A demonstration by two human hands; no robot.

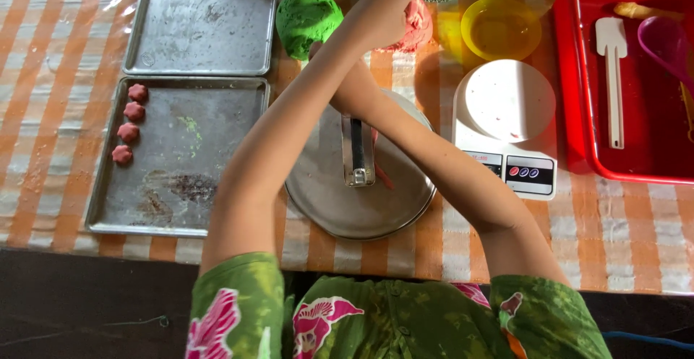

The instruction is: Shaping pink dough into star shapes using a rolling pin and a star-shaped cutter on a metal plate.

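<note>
Place: a home kitchen table set up for baking by hand.
Table cover: orange-and-white checked cloth [614, 250].
Bakeware: two worn metal baking trays [181, 156], one bearing small pink dough pieces [129, 132].
Dough: a green dough lump [307, 20] and a pink dough lump [418, 23].
Measuring: a white digital kitchen scale [506, 124].
Utensils: a red plastic tub [578, 77] with a white spatula [613, 70].
</note>
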